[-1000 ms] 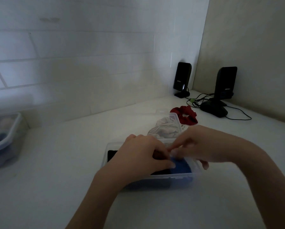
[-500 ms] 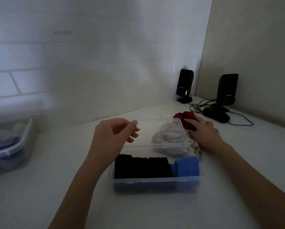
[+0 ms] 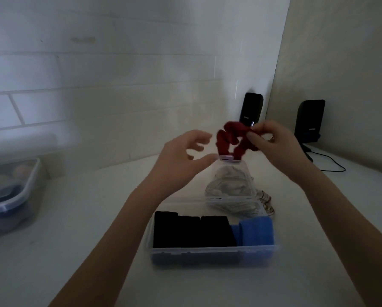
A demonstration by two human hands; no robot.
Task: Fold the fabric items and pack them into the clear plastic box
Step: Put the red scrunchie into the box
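Note:
A clear plastic box (image 3: 210,251) stands on the white table in front of me, its lid (image 3: 232,169) hinged open at the back. Inside lie black folded fabric (image 3: 192,231) on the left and a blue folded piece (image 3: 256,230) on the right. Pale crumpled cloth (image 3: 230,191) shows behind and through the lid. My right hand (image 3: 274,145) pinches a red scrunchie (image 3: 230,138) and holds it up above the lid. My left hand (image 3: 183,156) hovers just left of it, fingers spread, touching nothing.
Two black speakers (image 3: 252,109) (image 3: 309,120) with cables stand in the far right corner. Another lidded plastic container (image 3: 10,193) with items inside sits at the left edge. A tiled wall runs along the back.
My right hand picked the red scrunchie up off the table and lifted it over the lid. My left hand rose from the box toward it.

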